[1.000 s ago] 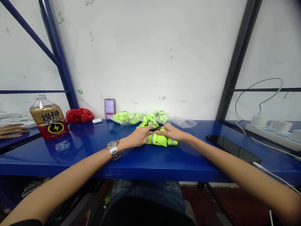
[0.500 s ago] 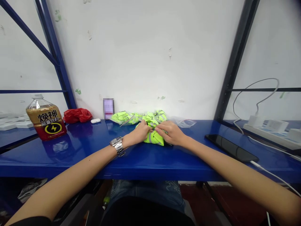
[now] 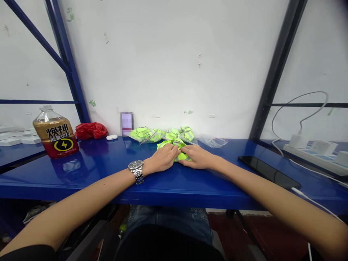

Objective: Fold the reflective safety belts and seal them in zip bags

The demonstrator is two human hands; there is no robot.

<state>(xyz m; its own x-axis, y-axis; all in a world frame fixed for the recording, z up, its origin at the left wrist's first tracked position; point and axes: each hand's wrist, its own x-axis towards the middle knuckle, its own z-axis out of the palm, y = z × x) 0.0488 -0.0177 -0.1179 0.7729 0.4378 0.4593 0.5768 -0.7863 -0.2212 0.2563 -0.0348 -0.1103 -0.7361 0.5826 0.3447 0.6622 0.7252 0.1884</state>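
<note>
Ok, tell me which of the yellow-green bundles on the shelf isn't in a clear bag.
The folded vest nearest the person, pressed flat under the left hand and right hand. The other bundles behind it, against the wall, sit in clear bags.

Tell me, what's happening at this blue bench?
A person sits at the blue bench with both hands flat on a small folded neon-yellow cloth piece. The left hand and right hand press it down from either side. More such pieces in clear bags lie behind; a drink bottle stands to the left.
</note>
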